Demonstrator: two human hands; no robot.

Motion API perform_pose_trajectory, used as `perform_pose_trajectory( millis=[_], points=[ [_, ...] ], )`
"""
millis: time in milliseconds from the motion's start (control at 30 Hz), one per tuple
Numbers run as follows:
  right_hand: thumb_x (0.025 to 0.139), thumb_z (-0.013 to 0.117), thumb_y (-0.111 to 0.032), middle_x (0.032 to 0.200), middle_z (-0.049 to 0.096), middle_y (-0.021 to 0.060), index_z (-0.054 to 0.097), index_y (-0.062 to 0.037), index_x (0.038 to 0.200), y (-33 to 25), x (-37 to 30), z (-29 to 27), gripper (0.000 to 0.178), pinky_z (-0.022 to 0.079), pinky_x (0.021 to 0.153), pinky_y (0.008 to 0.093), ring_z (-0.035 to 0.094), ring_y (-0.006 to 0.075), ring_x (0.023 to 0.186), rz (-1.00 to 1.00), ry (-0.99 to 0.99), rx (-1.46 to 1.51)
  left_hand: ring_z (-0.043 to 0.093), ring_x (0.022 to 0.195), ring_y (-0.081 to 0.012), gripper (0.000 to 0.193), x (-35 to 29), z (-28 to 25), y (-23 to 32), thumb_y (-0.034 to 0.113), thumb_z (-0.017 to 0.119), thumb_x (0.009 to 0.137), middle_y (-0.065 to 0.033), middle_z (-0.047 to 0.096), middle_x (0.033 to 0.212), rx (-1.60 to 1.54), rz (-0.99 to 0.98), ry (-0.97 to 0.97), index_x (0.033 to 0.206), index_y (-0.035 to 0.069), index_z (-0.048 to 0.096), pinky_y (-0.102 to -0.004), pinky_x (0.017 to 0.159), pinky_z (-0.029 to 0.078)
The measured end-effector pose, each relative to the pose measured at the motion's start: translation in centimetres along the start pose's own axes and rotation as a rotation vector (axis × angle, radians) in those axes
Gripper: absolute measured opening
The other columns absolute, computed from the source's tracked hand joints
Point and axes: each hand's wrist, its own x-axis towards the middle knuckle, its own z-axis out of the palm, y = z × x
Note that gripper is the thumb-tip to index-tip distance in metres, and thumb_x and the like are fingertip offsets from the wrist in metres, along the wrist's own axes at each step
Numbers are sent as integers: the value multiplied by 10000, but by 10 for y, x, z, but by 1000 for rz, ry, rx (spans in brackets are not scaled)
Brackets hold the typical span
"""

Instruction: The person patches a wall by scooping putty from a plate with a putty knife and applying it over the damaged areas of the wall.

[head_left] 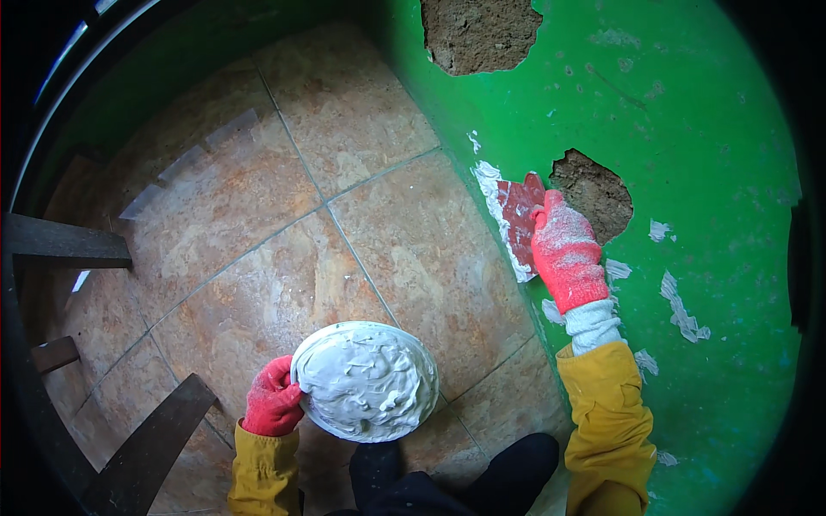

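My left hand, in a red glove, grips the left rim of a round white container heaped with white filler paste. The container is held above the floor, in front of my legs. In another red glove, my right hand is closed around a red putty knife, its blade against the low part of the green wall. White paste lies along the blade's edge and on the wall beside the floor joint. A ragged hole in the plaster opens just beyond my right hand.
A larger bare patch breaks the wall farther up. Dabs of white paste dot the wall right of my hand. Brown tiles cover the floor. Dark wooden legs stand at the left, and clear strips lie farther off.
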Motion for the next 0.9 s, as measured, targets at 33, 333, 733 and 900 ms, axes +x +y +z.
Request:
perform_pose_trajectory(
  millis=[33,333,733,900],
  points=[
    [866,417,-195,809,597,190,468,-69,917,0,1,1,145,429,651,512,568,399,771,-3,3,-25,554,972,-188,492,0,1,0,155,700,747,-95,587,1052,-2,0,0,1151,-14,477,-325,869,422],
    [857,437,-175,778,603,177,468,-59,913,4,-23,-18,133,436,651,492,571,394,765,-19,5,-51,552,985,-194,499,1,-1,0,159,703,744,-100,585,1063,1,-14,10,1151,-18,475,-329,875,418],
    [857,448,-192,759,607,170,465,-74,934,2,-11,3,142,443,607,501,585,382,714,-39,43,-112,559,983,-191,493,5,0,-6,142,709,736,-97,592,1055,-24,-19,-7,1146,-10,479,-320,873,419],
    [854,464,-173,740,615,152,458,-65,916,4,-26,-6,125,444,596,486,589,372,697,-121,72,-84,556,989,-191,499,5,-1,-5,143,711,735,-100,590,1062,-15,-21,-17,1147,-13,477,-322,877,417]
  ],
)
